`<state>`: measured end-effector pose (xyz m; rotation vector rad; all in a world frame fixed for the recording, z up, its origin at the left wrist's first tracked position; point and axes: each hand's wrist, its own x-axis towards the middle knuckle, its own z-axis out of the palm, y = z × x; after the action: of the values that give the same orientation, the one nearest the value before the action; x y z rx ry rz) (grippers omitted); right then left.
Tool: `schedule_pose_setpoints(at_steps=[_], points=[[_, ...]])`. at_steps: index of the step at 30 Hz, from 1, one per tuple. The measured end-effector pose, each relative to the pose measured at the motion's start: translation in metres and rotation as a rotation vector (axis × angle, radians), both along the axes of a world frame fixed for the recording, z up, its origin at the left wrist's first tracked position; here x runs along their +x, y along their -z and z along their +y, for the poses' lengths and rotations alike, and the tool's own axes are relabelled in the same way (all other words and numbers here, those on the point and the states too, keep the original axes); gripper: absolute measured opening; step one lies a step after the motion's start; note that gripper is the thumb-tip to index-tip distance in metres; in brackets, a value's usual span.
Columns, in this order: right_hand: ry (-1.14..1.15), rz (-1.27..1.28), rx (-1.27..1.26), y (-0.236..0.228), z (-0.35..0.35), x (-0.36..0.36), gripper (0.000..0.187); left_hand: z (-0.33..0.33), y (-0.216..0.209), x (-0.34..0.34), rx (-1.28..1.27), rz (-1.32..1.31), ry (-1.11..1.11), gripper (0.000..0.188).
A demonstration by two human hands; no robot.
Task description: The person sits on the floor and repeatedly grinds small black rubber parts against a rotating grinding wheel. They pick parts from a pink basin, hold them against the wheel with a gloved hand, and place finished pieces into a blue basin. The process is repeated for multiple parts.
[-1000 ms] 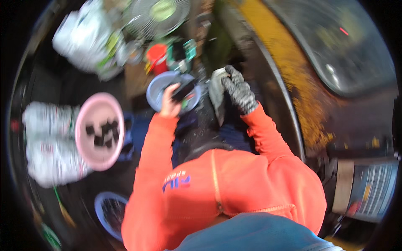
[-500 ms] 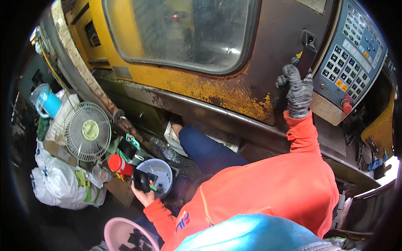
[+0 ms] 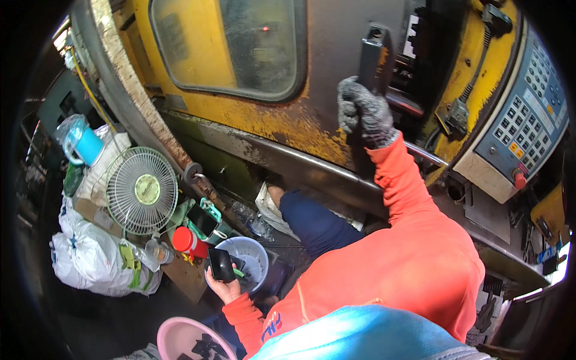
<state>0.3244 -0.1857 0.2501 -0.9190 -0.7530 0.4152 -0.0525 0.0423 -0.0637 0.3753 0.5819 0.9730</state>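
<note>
My right hand (image 3: 367,115), in a grey knitted glove, is closed around the dark upright handle (image 3: 373,63) of a machine's sliding door (image 3: 324,114). The door stands partly open, with a gap to the right of the handle showing metal bars inside. Low on the left, my bare left hand (image 3: 225,290) holds a black squarish glossy piece (image 3: 220,264), its exact kind unclear. A small green thing (image 3: 239,273) juts out beside that piece, over a pale blue-grey bowl (image 3: 261,252) with dark bits in it. Below, a pink basin (image 3: 170,332) contains several black pieces.
A control panel (image 3: 525,108) with a red knob (image 3: 519,180) stands right of the doorway. At left are a fan (image 3: 144,189), a red-lidded container (image 3: 183,239), a phone-like dark slab (image 3: 203,219), a blue jug (image 3: 89,146) and white plastic bags (image 3: 96,258). My knee is below the machine's ledge.
My right hand has pulled the door leftward by its handle, and a gap into the machine has opened. My left hand still holds the black piece. The whole view has shifted slightly.
</note>
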Motion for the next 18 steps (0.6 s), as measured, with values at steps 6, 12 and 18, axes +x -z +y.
schedule_pose_setpoints(at_steps=[6,12,18], points=[[-0.020,-0.207,-0.114,0.015,0.126,0.022,0.013,-0.007,0.001,-0.008,0.039,-0.022,-0.073,0.033],[-0.013,-0.031,-0.328,0.002,0.225,0.037,0.034,-0.005,0.018,-0.006,0.053,-0.038,-0.045,0.041],[0.058,-1.257,-0.803,-0.045,0.197,0.058,0.039,0.002,0.049,-0.008,0.015,0.159,-0.011,0.046]])
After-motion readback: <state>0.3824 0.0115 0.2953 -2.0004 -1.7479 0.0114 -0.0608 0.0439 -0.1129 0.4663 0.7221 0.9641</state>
